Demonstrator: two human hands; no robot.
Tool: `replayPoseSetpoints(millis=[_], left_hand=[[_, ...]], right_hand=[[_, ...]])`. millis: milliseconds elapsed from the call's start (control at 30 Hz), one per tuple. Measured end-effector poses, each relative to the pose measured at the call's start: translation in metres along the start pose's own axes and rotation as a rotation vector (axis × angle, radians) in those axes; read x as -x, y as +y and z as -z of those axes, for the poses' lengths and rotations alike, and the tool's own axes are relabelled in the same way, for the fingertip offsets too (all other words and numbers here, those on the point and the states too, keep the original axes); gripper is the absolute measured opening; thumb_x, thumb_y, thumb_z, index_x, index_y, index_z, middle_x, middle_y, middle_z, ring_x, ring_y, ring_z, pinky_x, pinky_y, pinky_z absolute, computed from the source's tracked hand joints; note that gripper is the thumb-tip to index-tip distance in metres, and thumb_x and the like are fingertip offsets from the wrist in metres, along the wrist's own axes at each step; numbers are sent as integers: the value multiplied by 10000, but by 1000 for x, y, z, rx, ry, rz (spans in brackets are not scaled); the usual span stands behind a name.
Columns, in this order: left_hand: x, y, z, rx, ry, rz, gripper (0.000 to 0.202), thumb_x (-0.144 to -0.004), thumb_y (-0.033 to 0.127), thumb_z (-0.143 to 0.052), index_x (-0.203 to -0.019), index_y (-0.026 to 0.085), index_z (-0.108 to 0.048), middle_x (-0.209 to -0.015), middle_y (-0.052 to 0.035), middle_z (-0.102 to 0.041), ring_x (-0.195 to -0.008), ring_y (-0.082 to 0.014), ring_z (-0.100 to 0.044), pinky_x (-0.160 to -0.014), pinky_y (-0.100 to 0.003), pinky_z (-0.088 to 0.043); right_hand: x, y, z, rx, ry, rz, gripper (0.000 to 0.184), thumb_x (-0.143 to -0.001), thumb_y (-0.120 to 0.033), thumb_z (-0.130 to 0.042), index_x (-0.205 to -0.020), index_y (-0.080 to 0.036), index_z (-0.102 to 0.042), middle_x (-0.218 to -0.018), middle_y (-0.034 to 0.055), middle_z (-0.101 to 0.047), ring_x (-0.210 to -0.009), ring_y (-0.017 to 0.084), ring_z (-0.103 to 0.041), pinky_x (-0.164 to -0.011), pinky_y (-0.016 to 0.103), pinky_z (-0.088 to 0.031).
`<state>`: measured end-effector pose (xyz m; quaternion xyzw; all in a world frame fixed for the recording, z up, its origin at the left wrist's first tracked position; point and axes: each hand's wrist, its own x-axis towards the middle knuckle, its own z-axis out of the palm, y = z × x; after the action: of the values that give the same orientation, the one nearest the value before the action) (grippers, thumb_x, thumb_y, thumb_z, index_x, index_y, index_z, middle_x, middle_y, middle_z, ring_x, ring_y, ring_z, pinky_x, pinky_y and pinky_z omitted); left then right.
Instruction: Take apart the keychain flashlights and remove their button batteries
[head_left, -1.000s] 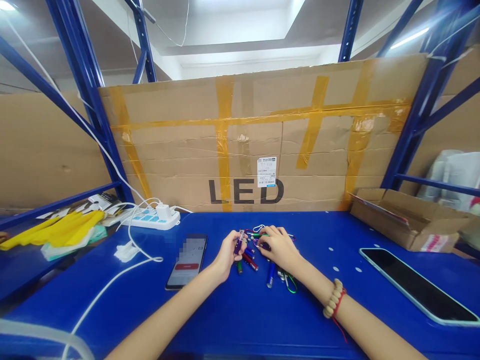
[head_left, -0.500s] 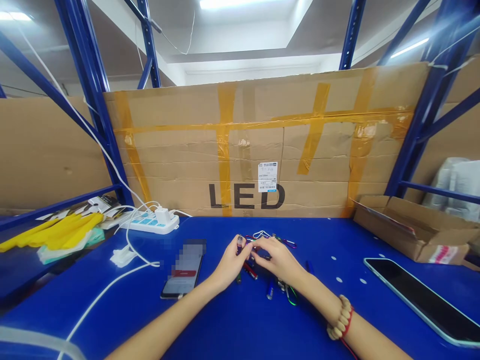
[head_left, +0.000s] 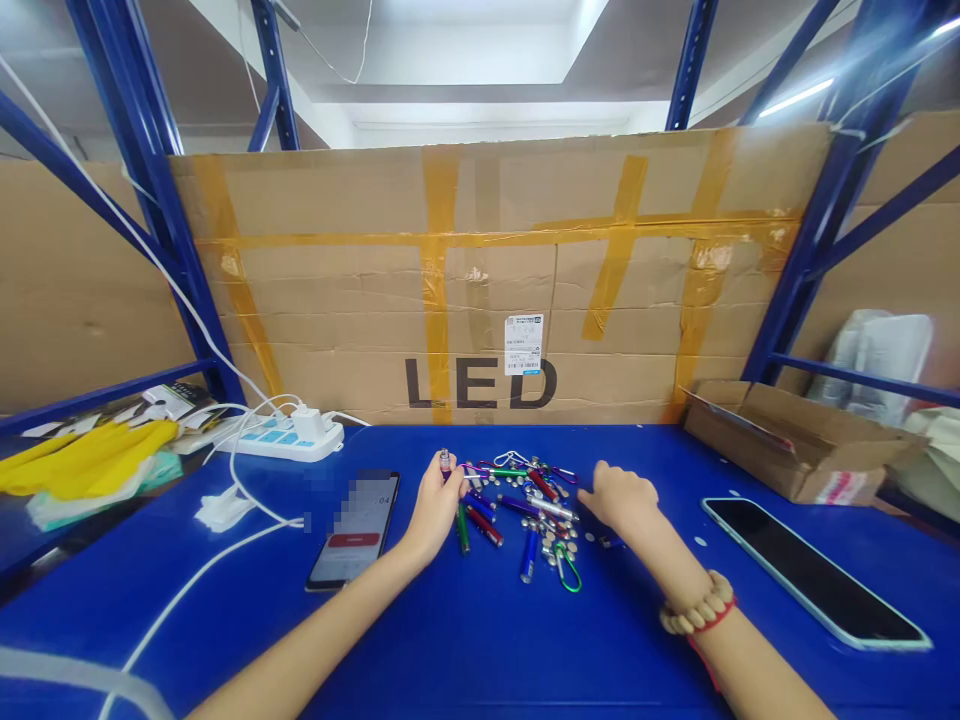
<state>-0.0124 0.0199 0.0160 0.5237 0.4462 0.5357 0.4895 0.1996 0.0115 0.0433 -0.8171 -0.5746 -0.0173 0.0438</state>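
Observation:
My left hand (head_left: 433,505) is closed around a small purple keychain flashlight (head_left: 445,463), held upright with its tip poking out above the fingers. My right hand (head_left: 621,495) rests knuckles-up at the right edge of a pile of small coloured keychain flashlights (head_left: 517,505), fingers curled; whether it holds anything is hidden. The pile lies on the blue table (head_left: 480,640) with loose button batteries (head_left: 564,535) and carabiner clips (head_left: 568,572) among it. A bead bracelet (head_left: 697,610) is on my right wrist.
A phone (head_left: 354,528) with a lit screen lies left of my left hand. A larger dark phone (head_left: 814,570) lies at the right. A white power strip (head_left: 281,438) with cables sits back left, a cardboard box (head_left: 791,452) back right, a taped "LED" carton (head_left: 487,290) behind.
My right hand has drawn away from my left hand to the right side of the pile. My left hand still holds the purple flashlight upright, and the pile is now uncovered.

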Motion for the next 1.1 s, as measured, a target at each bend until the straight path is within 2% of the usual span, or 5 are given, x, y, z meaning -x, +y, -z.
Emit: replayPoseSetpoints(millis=[167,333,533,700,1100], left_hand=[[5,6,-5,24,-23,66,141,-718,228,-469,-720,207,-330,-538,76,-387,-459,-52,-330,-434,-161,-199],[6,5,-6,56,-26,107,123,-697,237,-455,-727,205,-339,-513,79,-377,-439,-47,-315,-410,-155,-178],[6,1,-5,69,-59,113,141,-679,257,-468,-720,204,-344,-511,77,-391,-425,-43,-303,-398,-152,-183],[8,1,-7,111,-101,143,158,-650,249,-477,-712,207,-338,-494,77,-392,-422,-47,-307,-395,-153,-171],[-4,6,3,-7,-103,-51,142,-685,180,-451,-705,209,-313,-517,78,-378,-462,-63,-333,-445,-179,-214]], right_hand=[[-3,8,10,62,-166,-62,423,-801,-388,-540,-1129,-121,-557,-1065,179,-634,-1049,273,-589,-811,356,-438],[-1,22,26,-22,-367,5,484,-704,-585,-578,-923,-156,-620,-1015,142,-646,-966,290,-613,-752,370,-461],[-11,42,14,-229,-528,98,413,-535,-331,-781,-877,-179,-607,-777,28,-649,-576,145,-592,-485,235,-434],[-14,27,5,-78,-284,198,171,-743,-275,-630,-899,-205,-639,-856,45,-674,-752,186,-644,-600,258,-441],[-4,-8,-7,-236,183,344,328,-895,-435,-366,-924,-257,-640,-933,28,-696,-864,230,-640,-587,261,-372]])
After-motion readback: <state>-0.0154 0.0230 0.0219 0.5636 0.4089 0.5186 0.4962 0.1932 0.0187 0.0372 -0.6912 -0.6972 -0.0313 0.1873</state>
